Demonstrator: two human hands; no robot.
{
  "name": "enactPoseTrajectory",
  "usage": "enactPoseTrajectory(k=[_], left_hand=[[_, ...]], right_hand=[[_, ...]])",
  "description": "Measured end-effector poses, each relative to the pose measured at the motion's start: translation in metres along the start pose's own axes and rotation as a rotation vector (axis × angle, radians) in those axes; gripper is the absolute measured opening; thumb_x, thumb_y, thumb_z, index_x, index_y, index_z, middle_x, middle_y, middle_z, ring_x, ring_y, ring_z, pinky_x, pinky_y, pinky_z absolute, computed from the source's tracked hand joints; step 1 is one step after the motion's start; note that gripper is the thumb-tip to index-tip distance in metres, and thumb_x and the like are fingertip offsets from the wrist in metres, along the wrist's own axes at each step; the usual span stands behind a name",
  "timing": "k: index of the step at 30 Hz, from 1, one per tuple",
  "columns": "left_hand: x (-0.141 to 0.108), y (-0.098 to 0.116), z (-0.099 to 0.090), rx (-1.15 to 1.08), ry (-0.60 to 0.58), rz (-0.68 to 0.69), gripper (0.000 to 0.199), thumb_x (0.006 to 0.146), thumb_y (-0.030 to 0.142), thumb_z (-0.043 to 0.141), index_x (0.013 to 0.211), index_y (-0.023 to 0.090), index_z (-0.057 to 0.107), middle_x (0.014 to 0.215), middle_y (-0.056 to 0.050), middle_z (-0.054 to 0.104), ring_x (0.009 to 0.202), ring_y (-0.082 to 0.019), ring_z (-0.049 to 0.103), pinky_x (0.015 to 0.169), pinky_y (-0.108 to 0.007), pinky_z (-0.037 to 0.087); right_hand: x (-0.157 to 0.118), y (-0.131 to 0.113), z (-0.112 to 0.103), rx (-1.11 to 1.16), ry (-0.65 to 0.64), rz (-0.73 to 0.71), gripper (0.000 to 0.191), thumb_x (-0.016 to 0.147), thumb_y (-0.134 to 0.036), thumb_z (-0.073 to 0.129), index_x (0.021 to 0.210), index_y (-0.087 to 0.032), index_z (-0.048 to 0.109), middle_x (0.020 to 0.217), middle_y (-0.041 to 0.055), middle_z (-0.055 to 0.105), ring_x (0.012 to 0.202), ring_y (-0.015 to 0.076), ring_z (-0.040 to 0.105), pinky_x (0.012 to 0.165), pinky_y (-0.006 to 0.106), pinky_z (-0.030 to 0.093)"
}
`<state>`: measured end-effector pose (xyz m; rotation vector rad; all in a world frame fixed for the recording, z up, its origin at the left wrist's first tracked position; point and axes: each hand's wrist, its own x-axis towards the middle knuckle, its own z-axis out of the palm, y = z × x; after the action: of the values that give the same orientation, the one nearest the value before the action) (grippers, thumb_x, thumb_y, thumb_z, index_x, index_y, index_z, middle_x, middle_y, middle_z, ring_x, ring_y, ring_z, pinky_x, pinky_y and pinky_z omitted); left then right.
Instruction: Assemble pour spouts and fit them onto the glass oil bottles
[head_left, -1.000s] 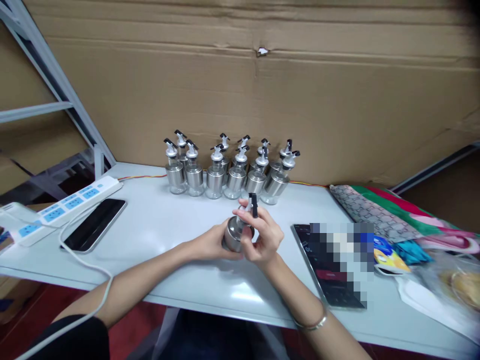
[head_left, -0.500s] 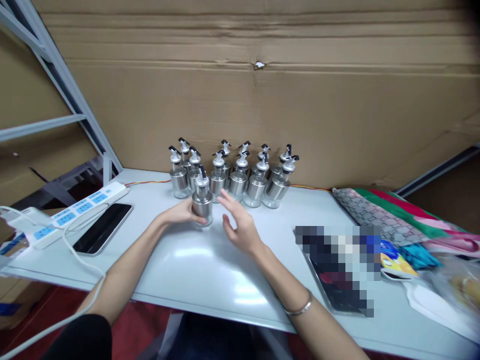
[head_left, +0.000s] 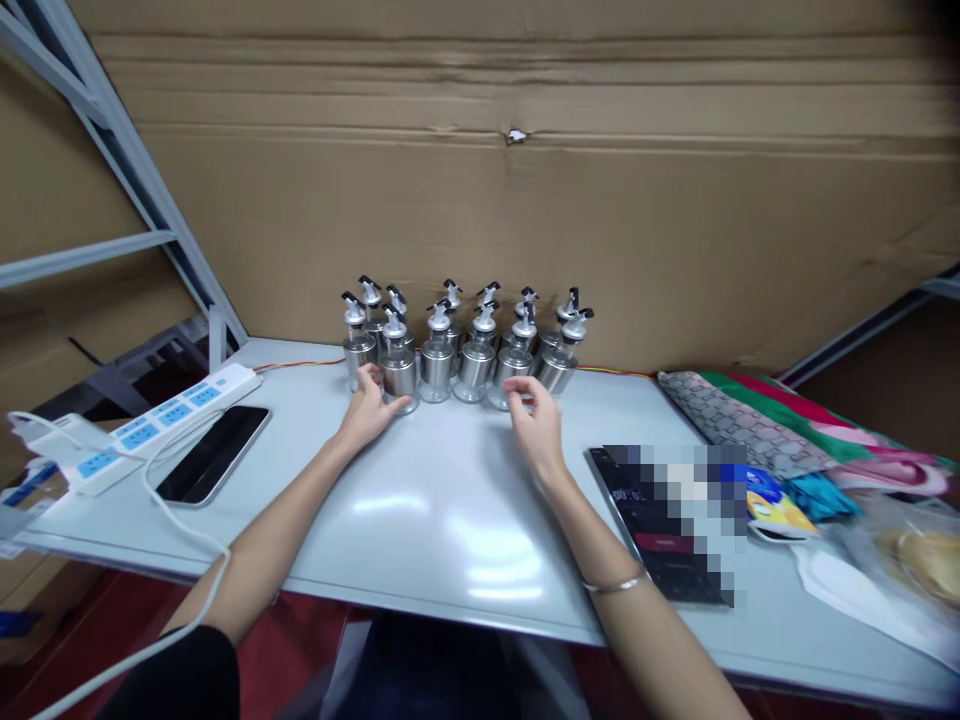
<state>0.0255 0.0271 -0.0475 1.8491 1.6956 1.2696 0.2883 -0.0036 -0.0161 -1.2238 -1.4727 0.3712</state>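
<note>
Glass oil bottles with steel sleeves and black-tipped pour spouts stand upright in two rows at the back of the table. My left hand (head_left: 369, 408) is at the front-row bottle second from the left (head_left: 398, 376). Its fingers are spread, with the fingertips at the bottle's left side and the thumb low across its front. My right hand (head_left: 537, 415) has loosely curved fingers, nothing visible in them. Its fingertips are close in front of another front-row bottle (head_left: 513, 368); whether they touch it I cannot tell. The rightmost front bottle (head_left: 557, 370) leans in view.
On the left lie a white power strip (head_left: 169, 425) and a black phone (head_left: 214, 455) with a white cable. At right are a partly blurred dark device (head_left: 660, 540), colourful cloth (head_left: 795, 420) and a plastic bag (head_left: 907, 550). Cardboard (head_left: 480, 210) walls the back.
My left hand has moved the bottle back into the front row, and its grip has loosened. My right hand has shifted right, its fingers now more curled.
</note>
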Motion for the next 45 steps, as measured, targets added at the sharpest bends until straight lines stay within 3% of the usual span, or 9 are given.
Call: enactPoseTrajectory(k=[7,12,17,22,26,29,32,37,45], left_hand=[[0.002,0.007,0.006,0.079,0.013,0.055,0.03,0.08,0.02,0.056,0.105,0.02,0.038,0.108,-0.007,0.044,0.083,-0.019,0.055,0.088,-0.043,0.046],[0.003,0.008,0.008,0.024,-0.04,0.094,0.039,0.081,0.021,0.055,0.118,0.021,0.039,0.111,-0.006,0.042,0.07,-0.012,0.056,0.08,-0.035,0.051],[-0.003,0.015,0.006,-0.056,-0.084,0.166,0.041,0.079,0.024,0.058,0.119,0.022,0.049,0.102,-0.004,0.047,0.083,-0.015,0.058,0.077,-0.029,0.051],[0.007,0.01,-0.011,-0.14,0.19,0.125,0.03,0.089,0.037,0.046,0.114,0.021,0.051,0.103,-0.005,0.051,0.099,-0.019,0.053,0.092,-0.032,0.044],[0.028,-0.012,-0.025,-0.347,0.406,-0.064,0.042,0.096,0.044,0.023,0.132,0.024,0.032,0.133,-0.009,0.041,0.124,-0.021,0.042,0.1,-0.034,0.039],[0.036,-0.027,-0.022,-0.398,0.293,-0.113,0.05,0.094,0.051,0.026,0.136,0.024,0.029,0.138,-0.01,0.042,0.13,-0.022,0.04,0.104,-0.037,0.039],[0.034,-0.034,-0.01,-0.394,0.17,-0.104,0.074,0.08,0.056,0.056,0.137,0.02,0.027,0.14,-0.014,0.041,0.132,-0.024,0.039,0.11,-0.038,0.032],[0.027,-0.031,0.001,-0.309,0.152,-0.096,0.121,0.053,0.042,0.083,0.142,0.016,0.007,0.151,-0.021,0.017,0.141,-0.03,0.022,0.117,-0.042,0.017],[0.025,-0.026,0.002,-0.163,0.164,-0.107,0.121,0.056,0.042,0.081,0.143,0.012,0.002,0.152,-0.025,0.011,0.142,-0.033,0.019,0.117,-0.044,0.017]], right_hand=[[-0.001,0.017,0.008,-0.095,-0.006,0.081,0.043,0.07,-0.02,0.049,0.111,-0.017,0.063,0.111,0.0132,0.044,0.106,0.0264,0.051,0.09,0.044,0.044],[-0.001,0.019,0.01,-0.08,-0.004,0.085,0.042,0.072,-0.021,0.048,0.11,-0.017,0.064,0.113,0.0129,0.044,0.107,0.0253,0.051,0.092,0.043,0.044],[0.0,0.018,0.01,-0.024,-0.003,0.062,0.037,0.068,-0.024,0.054,0.102,-0.019,0.068,0.108,0.0098,0.052,0.102,0.0244,0.053,0.088,0.042,0.045],[0.005,0.018,0.0,0.063,0.158,0.108,0.024,0.075,-0.026,0.048,0.09,-0.017,0.065,0.093,0.0068,0.059,0.085,0.0198,0.056,0.08,0.036,0.046],[0.02,0.033,-0.01,0.12,0.401,0.2,0.039,0.081,-0.035,0.044,0.116,-0.017,0.049,0.114,0.0114,0.051,0.105,0.0218,0.049,0.093,0.04,0.039],[0.03,0.046,-0.011,0.163,0.396,0.243,0.043,0.082,-0.042,0.045,0.118,-0.018,0.046,0.116,0.0119,0.05,0.109,0.023,0.048,0.096,0.042,0.038],[0.032,0.052,-0.008,0.185,0.303,0.229,0.043,0.078,-0.043,0.051,0.113,-0.018,0.048,0.108,0.009,0.056,0.1,0.0219,0.053,0.093,0.042,0.041],[0.027,0.054,-0.003,0.151,0.255,0.207,0.071,0.062,-0.043,0.069,0.12,-0.015,0.041,0.118,0.0136,0.053,0.107,0.0245,0.05,0.098,0.044,0.037],[0.029,0.06,0.003,0.087,0.276,0.227,0.081,0.06,-0.044,0.071,0.125,-0.013,0.035,0.125,0.0199,0.047,0.114,0.0282,0.046,0.102,0.046,0.033]])
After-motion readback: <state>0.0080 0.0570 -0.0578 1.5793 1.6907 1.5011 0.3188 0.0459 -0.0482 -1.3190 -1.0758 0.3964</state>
